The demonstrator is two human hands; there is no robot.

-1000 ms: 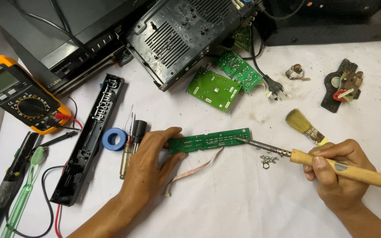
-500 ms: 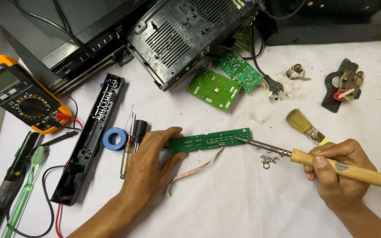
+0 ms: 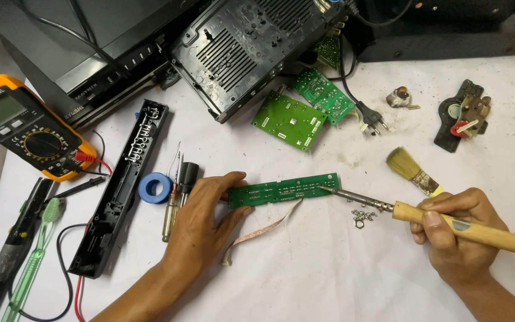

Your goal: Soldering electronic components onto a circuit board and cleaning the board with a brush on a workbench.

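One screen shows: the multimeter (image 3: 28, 128), in a yellow-orange case at the far left of the white table (image 3: 341, 280), has a greyish-green rectangular display (image 3: 0, 111) near its top end, tilted with the meter. Pale lettering runs along the edge of the black casing (image 3: 99, 65) just behind it, possibly a printed label. No packages or signs are visible.

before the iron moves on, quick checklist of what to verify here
1. Long green board pinned at its left end by the left hand: ok.
2. Soldering iron gripped on its wooden handle by the right hand: ok.
3. Tip on the board's right end: ok.
4. Solder melted at the joint: cannot tell.
5. Ribbon cable away from the tip: ok.
6. Loose nuts right under the shaft: not ok.
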